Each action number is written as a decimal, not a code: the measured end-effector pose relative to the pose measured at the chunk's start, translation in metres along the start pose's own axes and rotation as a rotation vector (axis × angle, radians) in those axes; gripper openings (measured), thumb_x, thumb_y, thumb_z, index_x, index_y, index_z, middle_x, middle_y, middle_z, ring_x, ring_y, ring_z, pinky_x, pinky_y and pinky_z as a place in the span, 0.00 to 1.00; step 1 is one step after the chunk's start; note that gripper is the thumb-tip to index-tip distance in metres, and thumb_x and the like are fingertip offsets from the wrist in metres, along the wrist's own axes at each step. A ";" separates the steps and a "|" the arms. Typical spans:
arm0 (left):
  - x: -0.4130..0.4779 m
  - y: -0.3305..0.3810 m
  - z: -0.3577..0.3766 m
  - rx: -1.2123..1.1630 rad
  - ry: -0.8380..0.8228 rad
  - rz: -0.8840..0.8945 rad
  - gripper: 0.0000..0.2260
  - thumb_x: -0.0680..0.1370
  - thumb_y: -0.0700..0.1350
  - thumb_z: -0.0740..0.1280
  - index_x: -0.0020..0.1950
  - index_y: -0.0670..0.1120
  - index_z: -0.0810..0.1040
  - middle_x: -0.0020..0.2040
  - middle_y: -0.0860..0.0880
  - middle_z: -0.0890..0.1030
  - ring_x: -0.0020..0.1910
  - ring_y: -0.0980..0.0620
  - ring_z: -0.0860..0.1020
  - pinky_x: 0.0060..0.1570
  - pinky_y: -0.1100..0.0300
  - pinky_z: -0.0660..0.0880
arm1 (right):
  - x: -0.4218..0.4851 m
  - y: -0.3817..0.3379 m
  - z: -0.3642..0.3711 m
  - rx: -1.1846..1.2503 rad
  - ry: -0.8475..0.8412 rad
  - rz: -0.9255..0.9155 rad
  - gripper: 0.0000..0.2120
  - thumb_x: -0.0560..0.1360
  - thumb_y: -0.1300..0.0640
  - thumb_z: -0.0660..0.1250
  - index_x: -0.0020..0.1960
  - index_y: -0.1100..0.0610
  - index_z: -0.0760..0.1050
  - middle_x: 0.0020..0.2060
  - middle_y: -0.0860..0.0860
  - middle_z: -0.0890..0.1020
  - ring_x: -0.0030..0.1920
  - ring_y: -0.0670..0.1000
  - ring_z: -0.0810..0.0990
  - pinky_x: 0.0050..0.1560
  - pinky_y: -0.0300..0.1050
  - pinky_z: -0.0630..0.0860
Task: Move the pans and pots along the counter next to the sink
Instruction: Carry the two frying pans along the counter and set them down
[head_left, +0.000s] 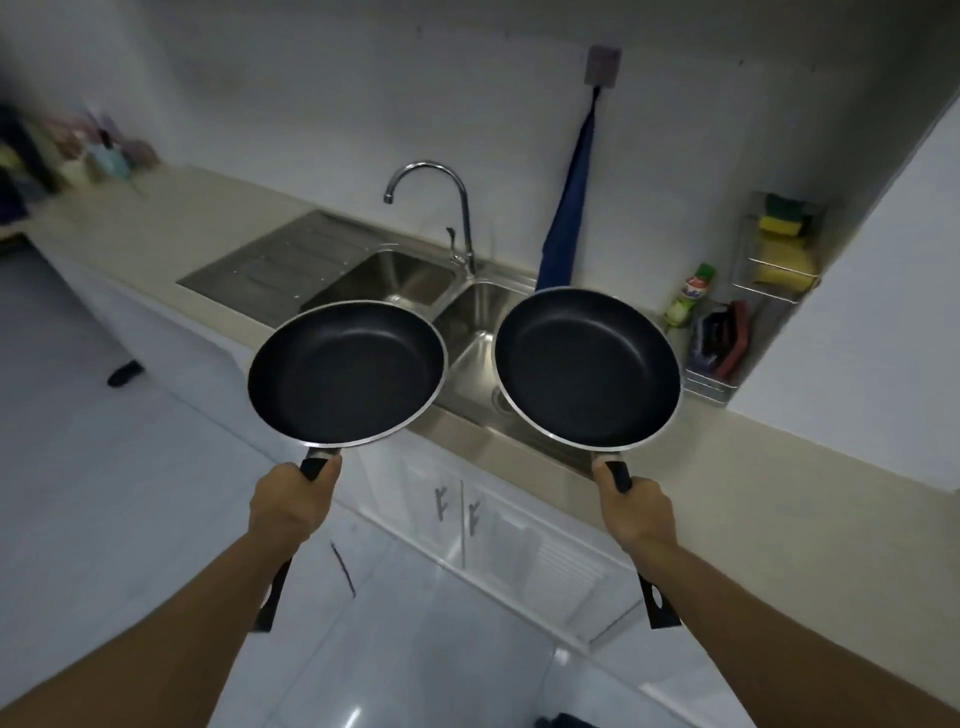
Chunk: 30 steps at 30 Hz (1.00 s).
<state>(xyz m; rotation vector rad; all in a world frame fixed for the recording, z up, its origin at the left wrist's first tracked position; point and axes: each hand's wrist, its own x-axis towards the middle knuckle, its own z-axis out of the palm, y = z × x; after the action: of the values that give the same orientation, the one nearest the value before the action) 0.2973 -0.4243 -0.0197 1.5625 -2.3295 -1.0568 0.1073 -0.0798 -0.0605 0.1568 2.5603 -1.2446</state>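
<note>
Left hand (288, 501) fingers clamp the left pan's (347, 373) handle; right hand (635, 506) fingers clamp the right pan's (587, 368), both above the sink (467, 332).

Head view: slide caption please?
Left hand holds the left pan, right hand the right pan, both by their handles, in front of the steel sink.

You are not getting any readable text, number or brand here. The green-capped bottle (688, 297), standing on the counter (789, 467) just right of the sink (470, 332), is wearing a red, white and blue label, but its lettering is coming through too blurred for you to read.
</note>
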 end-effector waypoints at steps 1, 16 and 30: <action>0.008 -0.004 -0.008 -0.010 0.019 -0.024 0.28 0.77 0.62 0.66 0.43 0.35 0.77 0.40 0.37 0.80 0.40 0.37 0.81 0.44 0.45 0.81 | 0.002 -0.013 0.012 -0.007 -0.011 -0.013 0.28 0.77 0.32 0.63 0.39 0.59 0.77 0.36 0.55 0.81 0.38 0.56 0.81 0.38 0.46 0.73; 0.155 -0.019 -0.076 -0.099 0.194 -0.278 0.26 0.77 0.63 0.66 0.39 0.38 0.75 0.36 0.40 0.80 0.31 0.42 0.79 0.27 0.58 0.73 | 0.102 -0.181 0.187 -0.085 -0.280 -0.162 0.27 0.78 0.35 0.63 0.38 0.59 0.80 0.34 0.55 0.83 0.37 0.55 0.82 0.43 0.51 0.80; 0.344 -0.045 -0.148 -0.097 0.236 -0.328 0.24 0.77 0.62 0.66 0.38 0.41 0.73 0.35 0.42 0.78 0.28 0.45 0.78 0.23 0.61 0.70 | 0.157 -0.326 0.352 -0.214 -0.335 -0.225 0.27 0.79 0.36 0.62 0.37 0.59 0.77 0.34 0.55 0.81 0.36 0.55 0.80 0.34 0.46 0.71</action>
<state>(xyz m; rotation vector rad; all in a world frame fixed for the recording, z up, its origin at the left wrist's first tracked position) 0.2472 -0.7985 -0.0248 1.9553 -1.8851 -0.9660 -0.0401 -0.5619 -0.0692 -0.3626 2.4372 -0.9599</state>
